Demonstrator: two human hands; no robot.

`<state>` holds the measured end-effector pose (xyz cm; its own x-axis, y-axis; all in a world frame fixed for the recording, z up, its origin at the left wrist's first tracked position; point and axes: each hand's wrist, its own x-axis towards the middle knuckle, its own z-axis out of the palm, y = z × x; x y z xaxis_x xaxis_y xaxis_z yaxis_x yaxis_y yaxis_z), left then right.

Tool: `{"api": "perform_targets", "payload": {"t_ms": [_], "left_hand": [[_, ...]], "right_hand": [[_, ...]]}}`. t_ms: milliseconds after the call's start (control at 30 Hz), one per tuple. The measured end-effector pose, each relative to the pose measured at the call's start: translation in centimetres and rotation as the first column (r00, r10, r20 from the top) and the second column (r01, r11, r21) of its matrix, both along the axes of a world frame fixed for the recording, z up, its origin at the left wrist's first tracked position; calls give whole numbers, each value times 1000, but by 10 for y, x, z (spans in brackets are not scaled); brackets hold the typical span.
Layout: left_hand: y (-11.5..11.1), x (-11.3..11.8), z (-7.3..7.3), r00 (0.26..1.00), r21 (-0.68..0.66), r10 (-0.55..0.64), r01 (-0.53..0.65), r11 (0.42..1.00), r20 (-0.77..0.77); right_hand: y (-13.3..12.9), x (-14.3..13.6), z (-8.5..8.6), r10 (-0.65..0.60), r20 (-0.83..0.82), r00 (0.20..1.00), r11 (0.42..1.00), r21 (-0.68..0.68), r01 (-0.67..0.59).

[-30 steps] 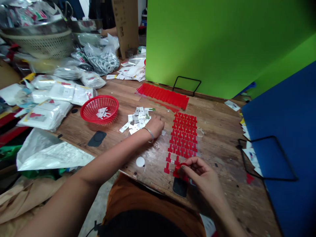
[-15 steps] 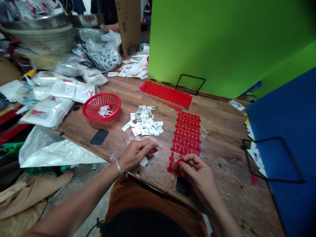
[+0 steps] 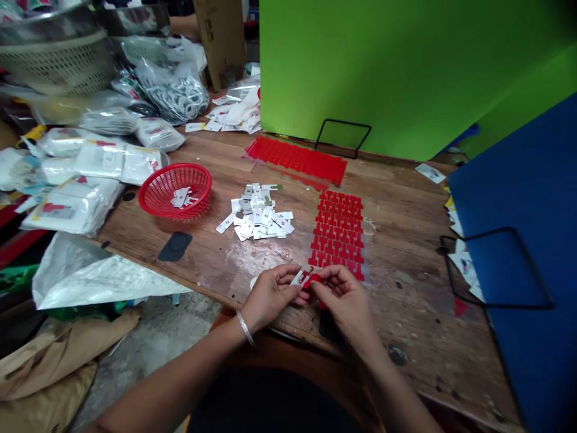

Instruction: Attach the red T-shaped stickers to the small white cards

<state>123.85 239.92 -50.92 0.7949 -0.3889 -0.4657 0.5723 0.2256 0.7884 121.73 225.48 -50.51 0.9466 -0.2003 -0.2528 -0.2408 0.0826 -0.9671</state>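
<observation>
Near the table's front edge, my left hand (image 3: 276,293) pinches a white notched card piece (image 3: 299,276). Close beside it on the right, my right hand (image 3: 343,293) holds a small red piece (image 3: 312,281) against the white one. Behind my right hand lies a sheet of red T-shaped pieces (image 3: 338,228). A loose pile of white pieces (image 3: 259,216) is further back, left of the sheet. More white pieces sit in the red basket (image 3: 155,207).
Red strips (image 3: 297,161) lie before the green panel (image 3: 383,72). A blue panel (image 3: 523,240) with a black wire frame (image 3: 500,305) stands at the right. Plastic-wrapped packs (image 3: 108,159) crowd the left. A black round-marked patch (image 3: 175,246) is near the basket.
My left hand has moved right and now shows a white piece in its fingers. My right hand has shifted up and left with the red piece, and the two hands have come together.
</observation>
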Motion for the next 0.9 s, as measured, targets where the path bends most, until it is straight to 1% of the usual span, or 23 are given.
{"api": "perform_targets", "payload": {"t_ms": [100, 200, 600, 900], "left_hand": [[-3, -1, 1, 999, -15, -22, 22, 1000, -33], [-4, -2, 1, 999, -17, -22, 21, 1000, -45], [-6, -2, 0, 998, -31, -38, 36, 999, -43], [-6, -3, -1, 999, -41, -32, 31, 999, -38]], "right_hand": [[1, -1, -3, -3, 19, 1000, 1000, -30, 4], [2, -2, -5, -1, 29, 1000, 1000, -14, 2], [3, -5, -9, -7, 54, 999, 1000, -27, 9], [4, -6, -12, -16, 33, 999, 999, -47, 18]]}}
